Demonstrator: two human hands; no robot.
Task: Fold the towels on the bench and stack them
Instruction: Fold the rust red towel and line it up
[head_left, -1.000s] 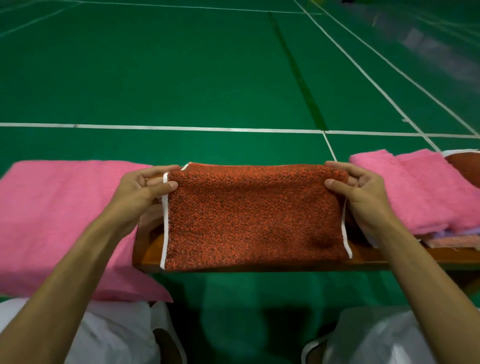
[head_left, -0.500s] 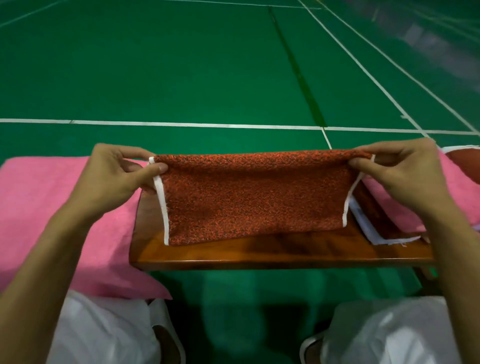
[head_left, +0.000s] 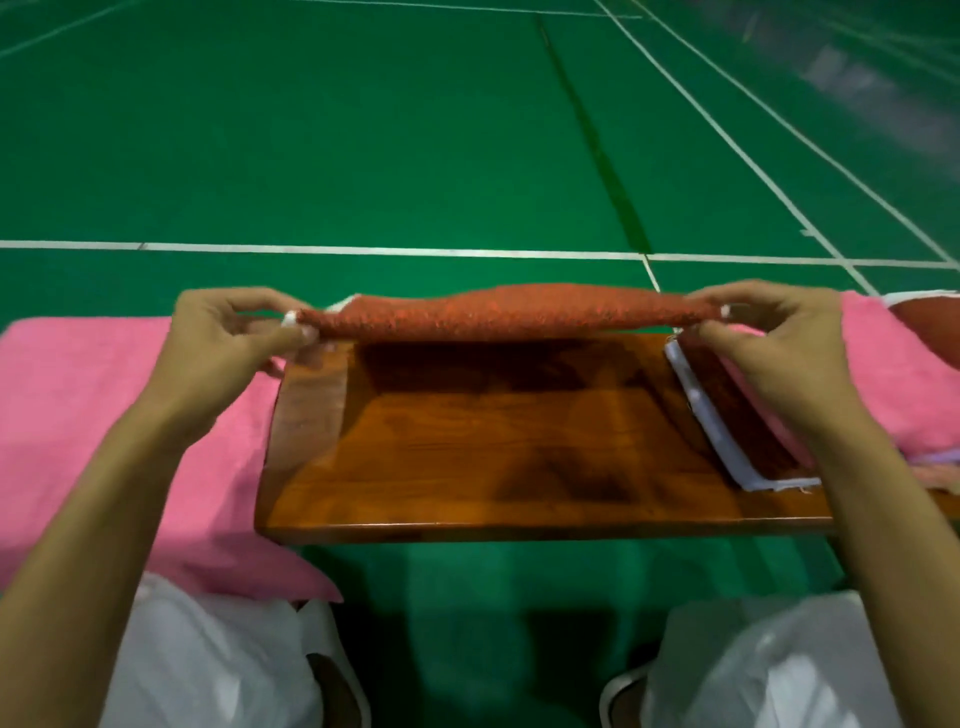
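A folded orange-red towel (head_left: 514, 312) with white edging hangs stretched level in the air above the far side of the wooden bench (head_left: 519, 457). My left hand (head_left: 234, 332) pinches its left end and my right hand (head_left: 763, 343) pinches its right end. The towel is seen almost edge-on and casts a shadow on the wood. A spread pink towel (head_left: 78, 415) covers the bench to the left. At the right lies a stack with a pink towel (head_left: 898, 374) on top and an orange-red towel with white edging (head_left: 727, 415) lower down.
Green court flooring with white lines (head_left: 363, 251) stretches beyond the bench. My knees in white clothing (head_left: 218, 660) sit below the bench's near edge. Another orange-red cloth (head_left: 930, 322) shows at the far right edge.
Both hands have raised the orange-red towel off the bench. It lay flat on the wood, then hung down, and is now held level, seen edge-on.
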